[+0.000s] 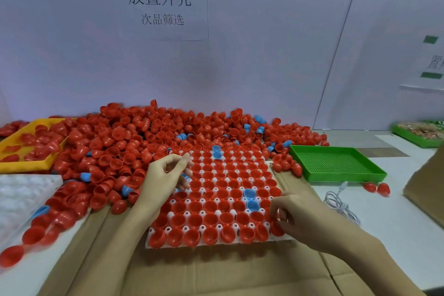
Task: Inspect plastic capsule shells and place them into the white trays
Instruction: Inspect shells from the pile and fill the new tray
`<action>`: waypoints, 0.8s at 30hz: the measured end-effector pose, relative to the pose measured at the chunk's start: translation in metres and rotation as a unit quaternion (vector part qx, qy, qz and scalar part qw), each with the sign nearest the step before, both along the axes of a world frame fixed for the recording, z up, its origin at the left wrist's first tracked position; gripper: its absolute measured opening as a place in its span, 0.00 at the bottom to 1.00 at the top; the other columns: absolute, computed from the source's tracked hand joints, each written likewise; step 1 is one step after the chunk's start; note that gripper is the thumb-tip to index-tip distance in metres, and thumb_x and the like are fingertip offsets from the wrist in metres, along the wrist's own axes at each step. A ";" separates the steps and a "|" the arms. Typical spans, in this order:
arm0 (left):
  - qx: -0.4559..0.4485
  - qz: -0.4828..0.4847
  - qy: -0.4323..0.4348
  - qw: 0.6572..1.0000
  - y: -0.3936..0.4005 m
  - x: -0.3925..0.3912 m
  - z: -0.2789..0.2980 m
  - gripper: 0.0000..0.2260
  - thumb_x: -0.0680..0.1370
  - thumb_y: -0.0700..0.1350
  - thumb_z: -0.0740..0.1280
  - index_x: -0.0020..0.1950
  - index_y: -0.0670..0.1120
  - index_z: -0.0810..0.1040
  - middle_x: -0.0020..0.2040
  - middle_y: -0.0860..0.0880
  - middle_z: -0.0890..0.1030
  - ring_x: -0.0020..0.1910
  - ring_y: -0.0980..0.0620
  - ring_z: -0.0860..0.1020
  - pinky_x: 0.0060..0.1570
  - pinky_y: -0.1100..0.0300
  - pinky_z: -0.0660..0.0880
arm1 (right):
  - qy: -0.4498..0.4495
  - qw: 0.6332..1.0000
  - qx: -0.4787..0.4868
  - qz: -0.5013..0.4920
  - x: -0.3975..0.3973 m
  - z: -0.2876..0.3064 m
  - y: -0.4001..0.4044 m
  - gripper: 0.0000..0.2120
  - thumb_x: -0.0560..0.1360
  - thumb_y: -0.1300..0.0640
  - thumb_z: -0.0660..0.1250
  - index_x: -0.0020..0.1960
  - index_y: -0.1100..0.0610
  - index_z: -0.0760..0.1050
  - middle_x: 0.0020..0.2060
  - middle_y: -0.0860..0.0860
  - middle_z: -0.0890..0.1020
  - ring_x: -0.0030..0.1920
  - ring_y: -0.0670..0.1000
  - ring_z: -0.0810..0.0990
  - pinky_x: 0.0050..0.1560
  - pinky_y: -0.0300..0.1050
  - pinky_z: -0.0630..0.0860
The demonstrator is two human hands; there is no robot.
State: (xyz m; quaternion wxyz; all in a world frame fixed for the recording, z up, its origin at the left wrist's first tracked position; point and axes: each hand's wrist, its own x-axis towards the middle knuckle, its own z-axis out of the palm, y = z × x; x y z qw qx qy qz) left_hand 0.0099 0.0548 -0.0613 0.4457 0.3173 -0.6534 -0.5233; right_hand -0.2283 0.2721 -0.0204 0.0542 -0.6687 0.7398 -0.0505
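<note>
While both forearms reach in over flattened cardboard (pixel 216 276), the right hand (pixel 300 217) sits at the near right corner of the white tray (pixel 153 232), fingers curled, pinching a red shell (pixel 276 228) at the tray's edge. Left hand (pixel 165 176) hovers over the tray's left side, fingers loosely curled with fingertips close to the thumb; whether it holds anything cannot be told. Tray pockets are nearly all filled with red shells, open side up, plus a few blue shells: two near the right-centre (pixel 249 194) and one or two at the far edge (pixel 217 151). Left of the tray, loose red shells spill over a second white tray (pixel 21 197), which looks unfilled. White cable (pixel 338 204) lies coiled on the table right of the cardboard, with two stray red shells (pixel 377 188) beyond it. Green mesh tray (pixel 336 163) sits right of the filled tray, nothing visible inside. Brown box corner (pixel 425 190) at far right edge. Big heap of red shells (pixel 144 137) with scattered blue ones runs along the wall behind the tray. Yellow bin (pixel 26 164) at left holds more red shells. Another green tray (pixel 418 138) at far right, contents blurred. Paper sign (pixel 161 4) with printed characters is on the wall.
</note>
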 end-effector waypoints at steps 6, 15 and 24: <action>-0.005 0.005 -0.003 1.000 -0.002 -0.001 0.001 0.13 0.83 0.52 0.68 0.47 0.45 0.86 0.38 0.43 0.85 0.32 0.46 0.83 0.34 0.60 0.82 | -0.026 0.999 0.034 0.005 -0.003 0.015 0.001 0.06 0.79 0.51 0.74 0.55 0.44 0.82 0.40 0.40 0.77 0.41 0.41 0.75 0.44 0.38 0.74; -0.007 0.034 -0.001 0.999 -0.004 0.002 0.004 0.15 0.84 0.52 0.66 0.47 0.42 0.85 0.38 0.43 0.84 0.31 0.47 0.82 0.36 0.57 0.81 | -0.130 0.990 -0.021 0.046 -0.028 0.031 -0.044 0.02 0.79 0.48 0.72 0.50 0.45 0.82 0.38 0.45 0.84 0.40 0.42 0.82 0.42 0.38 0.81; 0.027 0.077 0.032 0.996 -0.019 0.007 -0.001 0.16 0.84 0.53 0.66 0.43 0.47 0.86 0.36 0.46 0.82 0.30 0.50 0.80 0.34 0.61 0.80 | -0.094 0.975 -0.197 -0.035 -0.111 -0.011 -0.184 0.11 0.83 0.55 0.67 0.65 0.51 0.75 0.51 0.49 0.79 0.48 0.46 0.79 0.53 0.48 0.80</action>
